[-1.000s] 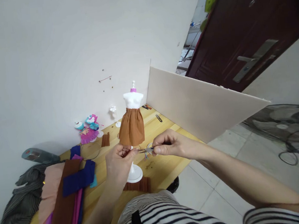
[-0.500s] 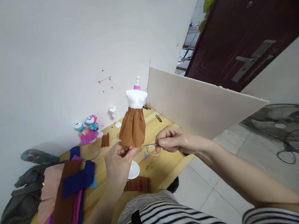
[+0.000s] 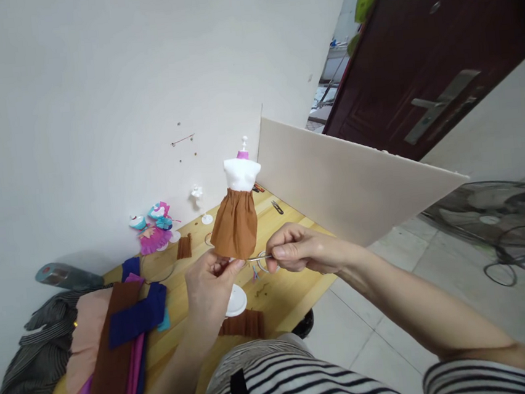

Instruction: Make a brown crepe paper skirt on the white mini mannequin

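A small white mannequin on a stand wears a brown pleated skirt; its round white base hangs tilted just above the wooden table. My left hand is closed around the stand's pole under the skirt hem. My right hand pinches a thin metal tool, perhaps a needle or tweezers, whose tip points at the hem, close to my left fingers.
Folded cloth in brown, blue, pink and peach lies at the left, with striped grey fabric beyond. Small dressed figures stand by the wall. A beige board leans at the right, a fan on the floor.
The mannequin has been lifted and tilted to the right. My right hand drew back slightly, then brought the metal tool to the skirt hem again.
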### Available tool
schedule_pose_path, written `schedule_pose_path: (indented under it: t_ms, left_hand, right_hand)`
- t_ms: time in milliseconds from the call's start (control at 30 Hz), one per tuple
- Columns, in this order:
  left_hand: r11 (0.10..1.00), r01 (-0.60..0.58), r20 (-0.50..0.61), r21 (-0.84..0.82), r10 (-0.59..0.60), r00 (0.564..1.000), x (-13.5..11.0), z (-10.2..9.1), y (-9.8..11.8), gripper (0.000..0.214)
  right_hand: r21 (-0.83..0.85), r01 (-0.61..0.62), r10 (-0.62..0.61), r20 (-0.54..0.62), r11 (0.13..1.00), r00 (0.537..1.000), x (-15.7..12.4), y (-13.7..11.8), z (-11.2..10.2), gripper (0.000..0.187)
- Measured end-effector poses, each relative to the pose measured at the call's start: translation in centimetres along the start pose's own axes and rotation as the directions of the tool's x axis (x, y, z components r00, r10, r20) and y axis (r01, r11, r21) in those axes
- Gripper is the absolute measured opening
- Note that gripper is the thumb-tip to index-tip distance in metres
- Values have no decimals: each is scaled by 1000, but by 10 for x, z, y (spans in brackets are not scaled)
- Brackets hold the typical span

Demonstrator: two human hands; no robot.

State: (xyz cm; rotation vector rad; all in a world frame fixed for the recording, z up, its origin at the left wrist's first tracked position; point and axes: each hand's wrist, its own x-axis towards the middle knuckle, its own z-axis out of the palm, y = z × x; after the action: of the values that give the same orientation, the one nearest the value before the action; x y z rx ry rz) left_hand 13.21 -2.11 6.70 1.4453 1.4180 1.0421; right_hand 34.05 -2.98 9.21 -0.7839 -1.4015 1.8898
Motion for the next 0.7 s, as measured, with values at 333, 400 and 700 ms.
schedule_pose_path:
  t_ms: [333, 400, 700]
  left_hand:
    - [998, -10, -10, 55, 11, 1000, 0, 2, 1, 17]
    - [998, -15, -9, 60, 15, 1000, 0, 2, 1, 17]
    - [997, -54, -27, 63, 56, 998, -1, 1, -4, 15]
  right_hand:
    - [9, -14, 15, -73, 1000, 997, -3, -3, 6, 36]
    - [4, -14, 14, -83, 1000, 996, -3, -3, 6, 36]
    - [-17, -24, 22, -110, 1000, 994, -1, -2, 8, 36]
